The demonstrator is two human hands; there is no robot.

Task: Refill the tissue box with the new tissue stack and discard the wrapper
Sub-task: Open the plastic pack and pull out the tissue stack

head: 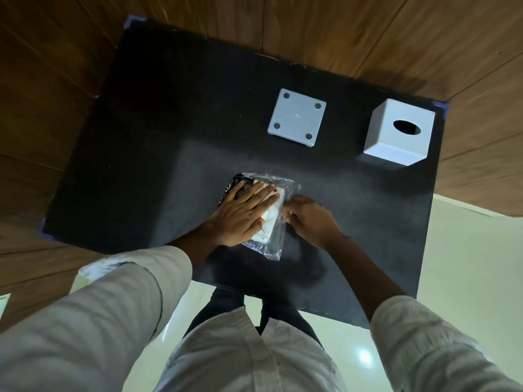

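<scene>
A stack of white tissues lies in a clear plastic wrapper with a black printed end, near the middle of the black table. My left hand lies flat on top of the pack, fingers spread and pressing down. My right hand is at the pack's right edge, its fingers pinched on the clear wrapper. The white cube tissue box cover, with an oval slot on top, stands at the far right. Its square white base plate lies apart in the far middle, showing four round dots.
The table's front edge is close to my legs, and its right edge runs just past the box cover. Wooden flooring surrounds the far side, with pale tiles below and to the right.
</scene>
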